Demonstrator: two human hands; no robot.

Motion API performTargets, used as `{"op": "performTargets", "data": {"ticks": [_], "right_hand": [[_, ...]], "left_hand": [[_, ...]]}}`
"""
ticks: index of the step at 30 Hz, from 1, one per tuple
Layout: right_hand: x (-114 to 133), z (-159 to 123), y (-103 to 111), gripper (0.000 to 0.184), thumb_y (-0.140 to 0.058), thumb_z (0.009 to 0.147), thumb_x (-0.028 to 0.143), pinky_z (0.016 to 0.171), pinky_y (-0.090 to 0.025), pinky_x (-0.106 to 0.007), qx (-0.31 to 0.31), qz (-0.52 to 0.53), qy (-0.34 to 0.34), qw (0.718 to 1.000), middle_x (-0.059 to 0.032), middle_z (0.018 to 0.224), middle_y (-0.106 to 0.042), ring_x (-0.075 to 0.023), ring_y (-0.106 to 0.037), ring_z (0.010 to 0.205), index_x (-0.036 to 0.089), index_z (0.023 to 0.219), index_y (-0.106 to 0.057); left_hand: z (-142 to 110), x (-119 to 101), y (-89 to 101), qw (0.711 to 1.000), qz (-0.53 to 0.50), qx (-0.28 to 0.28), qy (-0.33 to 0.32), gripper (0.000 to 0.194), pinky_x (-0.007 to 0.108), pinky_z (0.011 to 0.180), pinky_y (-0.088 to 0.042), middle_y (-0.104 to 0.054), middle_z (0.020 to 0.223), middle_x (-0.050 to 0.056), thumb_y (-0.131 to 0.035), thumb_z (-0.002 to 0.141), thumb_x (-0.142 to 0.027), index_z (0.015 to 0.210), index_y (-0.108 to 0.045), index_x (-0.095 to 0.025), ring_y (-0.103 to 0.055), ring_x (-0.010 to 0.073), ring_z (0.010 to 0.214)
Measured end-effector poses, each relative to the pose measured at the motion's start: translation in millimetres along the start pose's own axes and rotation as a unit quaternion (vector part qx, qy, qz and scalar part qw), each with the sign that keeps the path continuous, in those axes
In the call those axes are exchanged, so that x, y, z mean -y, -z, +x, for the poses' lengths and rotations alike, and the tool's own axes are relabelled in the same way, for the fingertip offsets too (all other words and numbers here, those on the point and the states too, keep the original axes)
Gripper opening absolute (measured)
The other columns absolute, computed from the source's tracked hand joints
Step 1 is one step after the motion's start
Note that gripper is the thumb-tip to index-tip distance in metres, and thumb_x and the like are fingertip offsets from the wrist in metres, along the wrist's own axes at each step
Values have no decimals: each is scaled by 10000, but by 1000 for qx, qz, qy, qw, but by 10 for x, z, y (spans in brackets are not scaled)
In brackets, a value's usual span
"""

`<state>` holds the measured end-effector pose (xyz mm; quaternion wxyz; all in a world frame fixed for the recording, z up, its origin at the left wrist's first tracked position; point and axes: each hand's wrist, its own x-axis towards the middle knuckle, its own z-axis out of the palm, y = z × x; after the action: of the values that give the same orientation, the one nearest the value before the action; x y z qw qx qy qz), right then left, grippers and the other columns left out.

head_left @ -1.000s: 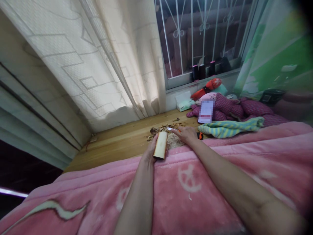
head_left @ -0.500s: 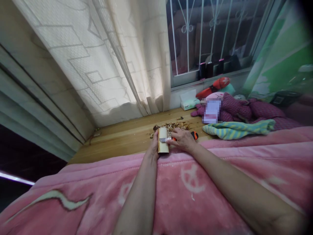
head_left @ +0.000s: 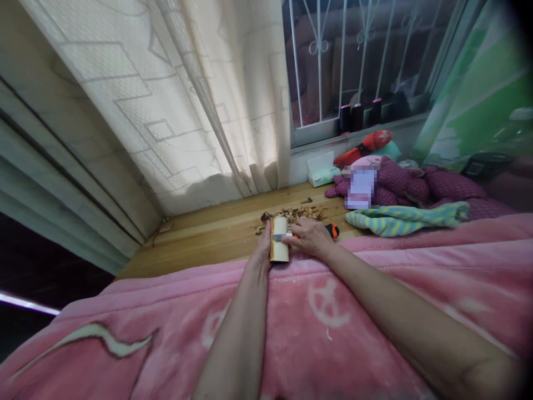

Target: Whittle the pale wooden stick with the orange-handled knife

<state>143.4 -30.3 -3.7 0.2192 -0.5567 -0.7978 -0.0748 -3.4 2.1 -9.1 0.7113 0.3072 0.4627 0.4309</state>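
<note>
My left hand (head_left: 263, 248) is closed around the left side of a short, pale cylindrical piece with brown edges, which looks like a bamboo section (head_left: 280, 251). My right hand (head_left: 310, 236) grips a utility knife (head_left: 333, 230) with an orange and black handle. Its metal blade lies crosswise on the pale face of the piece, near the middle. Just behind the piece, a heap of brown and pale shavings (head_left: 308, 213) is spread on the wooden surface (head_left: 200, 236).
A pink blanket (head_left: 291, 333) covers the near side. To the right lie a striped cloth (head_left: 408, 219), a phone-like panel with a blurred screen (head_left: 360, 189) and a purple checked plush (head_left: 400, 180). A tissue pack (head_left: 325, 176) stands by the window; curtains (head_left: 233, 111) hang behind.
The bamboo section has shifted very slightly to the right and tilted a little. The blade sits slightly higher on it. Both hands keep their grip.
</note>
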Motion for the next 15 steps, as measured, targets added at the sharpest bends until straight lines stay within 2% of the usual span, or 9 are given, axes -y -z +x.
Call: {"op": "performTargets", "data": {"ticks": [5,11,15], "right_hand": [[-78,33,-33,609,-201,817,643,583,-291,-229,26,-4,-73,997,-50,805,-643,-137,-559,741,212,836,-631],[-182,56,-24,640,-156,808,659,605,-315,-240,33,-11,-114,993,-63,829,-661,-158,-581,759,227,851,-626],[-285,52,-26,647,-146,812,652,620,-330,-260,26,-23,-178,983,-83,820,-662,-179,-586,751,221,883,-623]], "left_hand": [[-30,-10,-32,998,52,23,35,458,243,402,-426,-572,490,37,-403,782,-559,749,-560,-130,-525,134,378],[-85,-43,-60,995,50,51,65,492,240,406,-426,-569,499,54,-372,784,-578,728,-551,-123,-525,132,387],[-105,-32,-50,994,71,65,49,508,252,406,-434,-583,518,61,-388,765,-597,771,-557,-118,-539,145,395]]}}
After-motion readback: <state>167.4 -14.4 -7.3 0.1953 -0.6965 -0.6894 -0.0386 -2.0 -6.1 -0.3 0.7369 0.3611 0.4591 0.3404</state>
